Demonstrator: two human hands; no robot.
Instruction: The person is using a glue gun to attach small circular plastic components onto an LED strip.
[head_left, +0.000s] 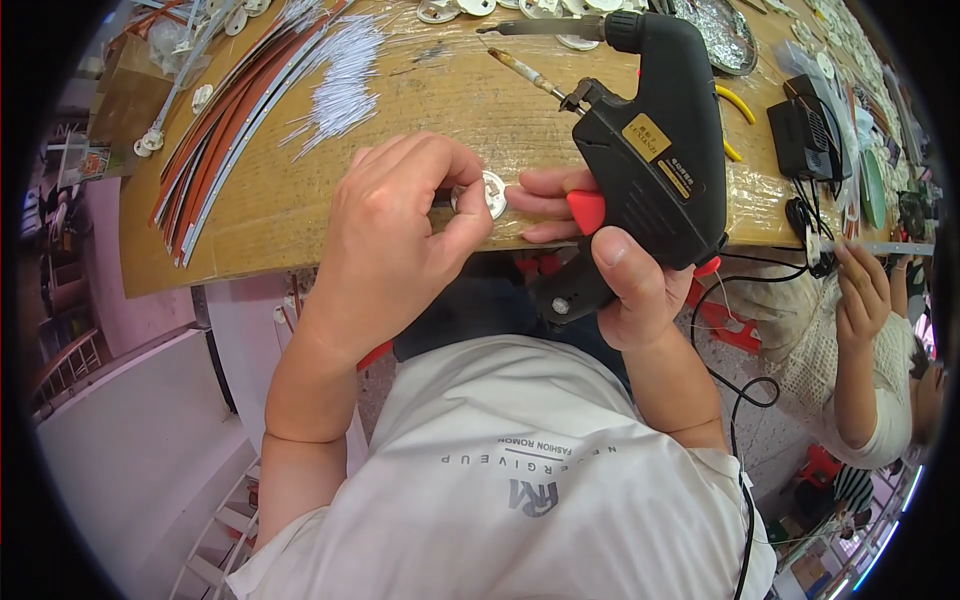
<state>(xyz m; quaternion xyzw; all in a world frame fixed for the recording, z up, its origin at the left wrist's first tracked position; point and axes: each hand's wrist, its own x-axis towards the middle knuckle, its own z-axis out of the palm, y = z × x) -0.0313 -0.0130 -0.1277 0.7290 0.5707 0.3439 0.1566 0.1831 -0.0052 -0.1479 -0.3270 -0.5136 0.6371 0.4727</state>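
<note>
- Workbench (300, 215): wooden, film-covered, strewn with parts.
- Left hand (395, 225): at the bench's near edge, pinching a small round white disc (490, 193).
- Right hand (625, 275): beside the disc, gripping a black soldering gun (650, 150).
- White wire pieces (340, 80): farther back on the bench.

1. The desk (300, 215) fills the upper half of the frame; its top is brown board under clear, wrinkled film.
2. At the upper left lies a fanned bundle of long, thin strips (235, 115), red-brown and pale, running from the top edge down toward the desk's near edge.
3. Just right of them, a loose heap of short white wire pieces (340, 75).
4. Along the top edge sit several small round white parts (460, 10), with a crinkled foil dish (725, 35) at the upper right.
5. At the right edge lie a black box-shaped adapter (800, 135) with its cable, and yellow-handled pliers (738, 105), mostly hidden.
</note>
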